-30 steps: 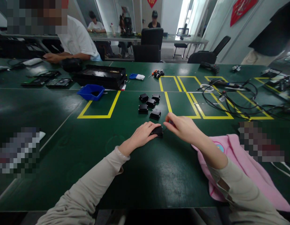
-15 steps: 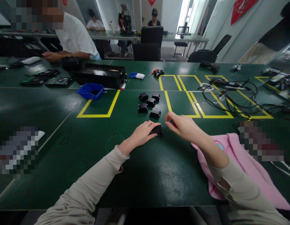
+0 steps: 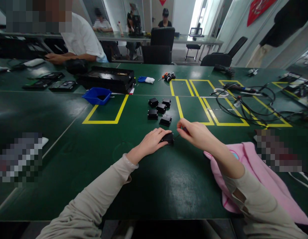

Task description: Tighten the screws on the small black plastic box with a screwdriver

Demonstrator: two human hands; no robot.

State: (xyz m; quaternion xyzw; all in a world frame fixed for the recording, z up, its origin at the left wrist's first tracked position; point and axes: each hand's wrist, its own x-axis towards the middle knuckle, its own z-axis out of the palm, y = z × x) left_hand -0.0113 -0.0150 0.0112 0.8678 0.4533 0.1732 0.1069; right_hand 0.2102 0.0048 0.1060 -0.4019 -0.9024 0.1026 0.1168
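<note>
My left hand (image 3: 153,140) grips a small black box (image 3: 169,138) against the green table (image 3: 154,186), fingers over its top and thumb along the near side. To the right of the box, my right hand (image 3: 195,133) is closed around the dark handle of a screwdriver (image 3: 185,129). Its thin shaft points left toward the side of the box. Whether the tip sits in a screw is too small to tell. Several similar black boxes (image 3: 161,108) lie grouped just beyond my left hand.
A blue bin (image 3: 97,96) and a black tray (image 3: 105,79) lie at the far left. Black cables (image 3: 243,106) sprawl at the right, over yellow tape outlines. A pink cloth (image 3: 253,179) lies under my right forearm. Across the table sits a person in a white shirt (image 3: 85,38).
The whole view has shifted slightly. Both hands keep the same place at the box, and the screwdriver still points at its right side.
</note>
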